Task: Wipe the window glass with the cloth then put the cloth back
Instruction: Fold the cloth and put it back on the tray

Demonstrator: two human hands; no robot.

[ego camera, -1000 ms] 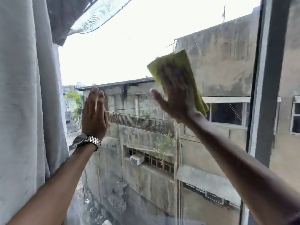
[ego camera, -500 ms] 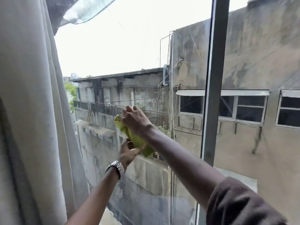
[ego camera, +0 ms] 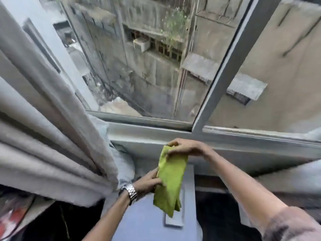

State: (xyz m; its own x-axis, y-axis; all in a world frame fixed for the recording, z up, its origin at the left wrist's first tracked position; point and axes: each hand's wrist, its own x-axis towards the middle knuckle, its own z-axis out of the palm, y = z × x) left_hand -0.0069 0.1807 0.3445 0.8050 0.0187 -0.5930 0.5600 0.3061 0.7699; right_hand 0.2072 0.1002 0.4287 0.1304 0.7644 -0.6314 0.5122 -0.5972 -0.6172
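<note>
Cloth: the green cloth (ego camera: 171,178) hangs folded in front of the window sill (ego camera: 149,134), held by 2 hands above a pale blue surface (ego camera: 144,221).
Right hand: the right hand (ego camera: 186,147) pinches the cloth's top edge.
Left hand: the left hand (ego camera: 148,180) grips the cloth's left side halfway down; a metal watch (ego camera: 131,191) sits on the wrist.
Window: the window glass (ego camera: 147,70) stands above the sill, beside a grey frame bar (ego camera: 232,66).
Curtain: the grey curtain (ego camera: 52,129) is bunched at left, near the left hand.

Silver link watch (ego camera: 130,191), brownish-grey right sleeve (ego camera: 291,225)
</note>
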